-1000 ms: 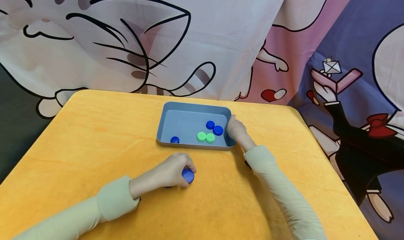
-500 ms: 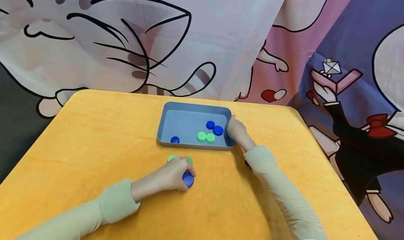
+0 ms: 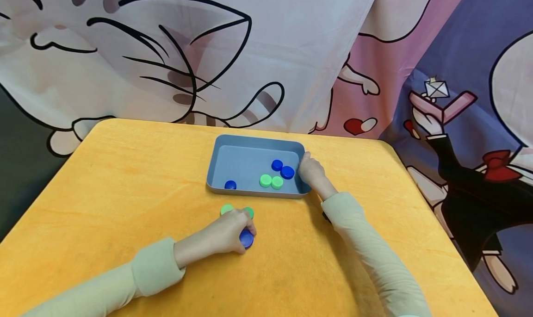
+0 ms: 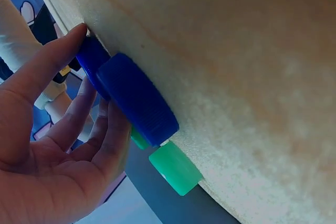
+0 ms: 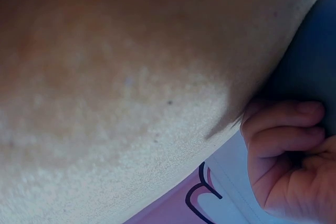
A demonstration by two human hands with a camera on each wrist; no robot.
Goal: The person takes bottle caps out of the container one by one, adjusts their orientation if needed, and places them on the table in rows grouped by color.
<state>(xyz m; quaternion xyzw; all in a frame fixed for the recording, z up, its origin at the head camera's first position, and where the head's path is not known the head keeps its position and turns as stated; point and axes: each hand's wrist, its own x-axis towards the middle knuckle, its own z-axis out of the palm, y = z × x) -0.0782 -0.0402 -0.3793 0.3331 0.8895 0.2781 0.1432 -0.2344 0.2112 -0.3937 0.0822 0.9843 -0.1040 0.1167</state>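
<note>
My left hand [image 3: 226,233] pinches a round blue bottle cap [image 3: 246,239] between thumb and fingers, low over the table in front of the tray. In the left wrist view the pinched cap [image 4: 93,61] is partly covered by another blue cap [image 4: 139,98], which the hand hides in the head view. Just beyond the fingers lie a light green cap [image 3: 226,208] and a darker green cap [image 3: 249,212]. At the tray's right end, my right hand [image 3: 312,171] grips the rim of the grey-blue tray [image 3: 250,193]; its fingers [image 5: 283,140] are curled in the right wrist view.
Inside the tray, two blue caps [image 3: 287,172] and two light green caps [image 3: 271,182] sit towards the right. One more blue cap [image 3: 230,184] is by the front left wall. A yellow cloth covers the table [image 3: 137,183]; a printed cartoon curtain [image 3: 291,67] hangs behind it.
My left hand has shifted slightly towards me with the blue cap, uncovering the light green cap and more of the darker green one. The right hand and tray have stayed put.
</note>
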